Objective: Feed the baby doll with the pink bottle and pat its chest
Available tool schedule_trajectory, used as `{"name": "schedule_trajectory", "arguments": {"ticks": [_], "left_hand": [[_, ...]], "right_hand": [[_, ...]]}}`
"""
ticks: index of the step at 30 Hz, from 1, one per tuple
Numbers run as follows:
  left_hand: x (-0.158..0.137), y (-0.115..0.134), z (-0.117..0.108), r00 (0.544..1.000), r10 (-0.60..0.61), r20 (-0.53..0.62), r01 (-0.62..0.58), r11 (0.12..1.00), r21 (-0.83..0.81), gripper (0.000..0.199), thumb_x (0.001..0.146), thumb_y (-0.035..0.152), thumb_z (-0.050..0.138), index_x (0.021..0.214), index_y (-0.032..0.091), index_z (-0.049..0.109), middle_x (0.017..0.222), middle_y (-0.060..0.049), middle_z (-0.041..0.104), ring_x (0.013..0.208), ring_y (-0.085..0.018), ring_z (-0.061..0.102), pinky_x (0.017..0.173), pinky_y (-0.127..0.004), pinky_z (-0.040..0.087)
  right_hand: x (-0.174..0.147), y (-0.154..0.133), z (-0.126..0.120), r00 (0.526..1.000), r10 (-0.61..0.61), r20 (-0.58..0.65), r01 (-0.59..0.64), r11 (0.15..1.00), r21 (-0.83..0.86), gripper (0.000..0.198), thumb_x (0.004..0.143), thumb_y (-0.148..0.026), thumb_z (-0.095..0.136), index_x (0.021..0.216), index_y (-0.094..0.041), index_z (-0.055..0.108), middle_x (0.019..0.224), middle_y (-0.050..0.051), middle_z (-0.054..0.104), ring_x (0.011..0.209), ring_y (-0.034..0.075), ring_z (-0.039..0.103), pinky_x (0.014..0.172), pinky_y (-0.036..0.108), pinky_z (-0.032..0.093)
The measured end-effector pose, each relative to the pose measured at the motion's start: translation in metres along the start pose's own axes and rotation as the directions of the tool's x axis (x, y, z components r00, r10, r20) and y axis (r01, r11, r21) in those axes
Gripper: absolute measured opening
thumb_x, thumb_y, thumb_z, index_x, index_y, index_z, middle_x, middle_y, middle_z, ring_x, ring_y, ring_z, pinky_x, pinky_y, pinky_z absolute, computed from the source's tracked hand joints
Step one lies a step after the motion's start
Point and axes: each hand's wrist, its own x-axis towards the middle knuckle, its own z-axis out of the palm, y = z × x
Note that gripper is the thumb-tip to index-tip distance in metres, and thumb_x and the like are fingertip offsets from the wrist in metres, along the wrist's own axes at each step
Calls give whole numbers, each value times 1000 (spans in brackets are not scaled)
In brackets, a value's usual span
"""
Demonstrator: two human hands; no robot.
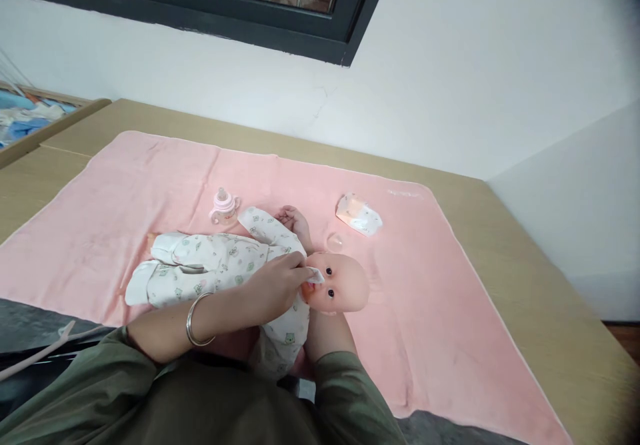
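- From where I sit, the doll (350, 282) lies at the centre of the frame on the pink mat (450, 338), head toward the right. If the right hand (295, 224) and its forearm, passed under the neck, tilted or dropped, I'd expect the head to roll.
- I see that hand's fingers loosely curled beyond the shoulder; I can't tell whether they close on anything. Relying on the forearm alone could let the doll slip sideways.
- The left hand (277, 285) has its fingertips pinched on a white wipe (316, 276) over the nose, just above the mouth. Too much push could shove the head off the forearm.
- The wipe's tip points between the eyes; a sideways slip could drag it across one.
- A wide sweep toward the upper right could knock the clear cap-like piece (334, 242) or the white packet (359, 214).
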Motion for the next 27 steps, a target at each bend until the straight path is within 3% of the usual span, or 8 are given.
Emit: {"name": "schedule_trajectory", "arguments": {"ticks": [6, 10, 15, 20, 23, 25, 27], "left_hand": [[-1, -2, 0, 991, 117, 65, -125, 984, 128, 44, 76, -3, 50, 112, 20, 61, 98, -6, 59, 83, -20, 56, 77, -33, 49], [-4, 1, 1, 980, 179, 90, -196, 947, 253, 26, 84, 3, 50, 102, 19, 60, 92, -7, 59, 81, -22, 54, 78, -35, 50], [-12, 7, 5, 964, 263, 27, -260, 921, 290, 17, 88, 4, 50, 94, 16, 60, 89, -9, 59, 78, -23, 53, 72, -36, 49], [-14, 10, 6, 940, 340, -8, -323, 900, 295, 22, 95, 4, 44, 89, 17, 61, 84, -7, 60, 76, -20, 51, 71, -33, 47], [-17, 5, 1, 928, 373, -18, -354, 894, 274, 25, 98, 7, 42, 92, 17, 64, 86, -8, 64, 79, -20, 53, 75, -33, 48], [-23, -7, -6, 937, 346, -41, -328, 916, 231, 20, 99, 14, 47, 95, 18, 67, 87, -8, 65, 84, -21, 56, 80, -35, 49], [-33, -27, -17, 973, 178, -148, -145, 968, 205, 14, 96, 27, 56, 96, 22, 69, 86, -7, 64, 86, -22, 58, 83, -36, 51]], "right_hand": [[-14, 0, -5, 1000, -24, -15, 24, 1000, 6, 41, 95, -45, 60, 122, -14, 60, 119, 9, 63, 105, 17, 63, 91, 37, 59], [8, 1, 1, 1000, 8, -7, -8, 1000, -12, 42, 95, -45, 60, 123, -14, 60, 119, 9, 63, 105, 17, 63, 91, 38, 59], [25, 7, 5, 1000, 14, 3, -13, 999, -39, 41, 96, -44, 60, 122, -13, 60, 115, 8, 63, 101, 16, 64, 87, 35, 60], [17, 8, 1, 999, -35, 22, 37, 996, -79, 42, 96, -46, 59, 121, -13, 60, 115, 9, 64, 101, 16, 64, 89, 36, 59], [4, 6, -6, 995, -87, 51, 92, 990, -109, 47, 92, -58, 60, 111, -15, 63, 104, 8, 68, 97, 17, 66, 85, 36, 60], [-3, 4, -12, 990, -125, 70, 133, 982, -131, 52, 80, -70, 65, 100, -22, 66, 95, 6, 70, 94, 19, 68, 78, 36, 61], [-4, 3, -19, 978, -185, 93, 199, 962, -187, 56, 64, -76, 70, 95, -30, 67, 91, 5, 71, 94, 23, 69, 72, 38, 62]]}}
